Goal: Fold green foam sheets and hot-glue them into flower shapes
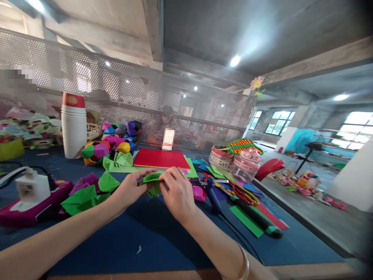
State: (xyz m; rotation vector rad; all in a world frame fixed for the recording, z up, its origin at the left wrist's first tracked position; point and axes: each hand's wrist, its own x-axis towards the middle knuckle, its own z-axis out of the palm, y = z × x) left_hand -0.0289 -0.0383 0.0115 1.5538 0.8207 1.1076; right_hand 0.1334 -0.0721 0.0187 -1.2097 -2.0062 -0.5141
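Observation:
A folded piece of green paper (152, 186) is held up between both hands over the blue table. My left hand (132, 189) pinches its left side, thumb on top. My right hand (178, 190), with a ring on one finger, grips the right side, and its fingers hide part of the paper. Just beyond the hands lies a stack of red paper sheets (161, 158) on light green sheets. Folded green paper pieces (84, 199) and purple ones (86, 182) rest left of my left hand. A blue glue gun (212, 194) lies right of my right hand.
At left stand a magenta power strip (32, 204) and a stack of paper cups (74, 130). Multicoloured paper balls (97, 151) sit behind. Rightward are a black-handled tool (258, 216), scissors (244, 193), a pink clear bottle (246, 165) and a basket (220, 156). A perforated screen (186, 97) stands behind.

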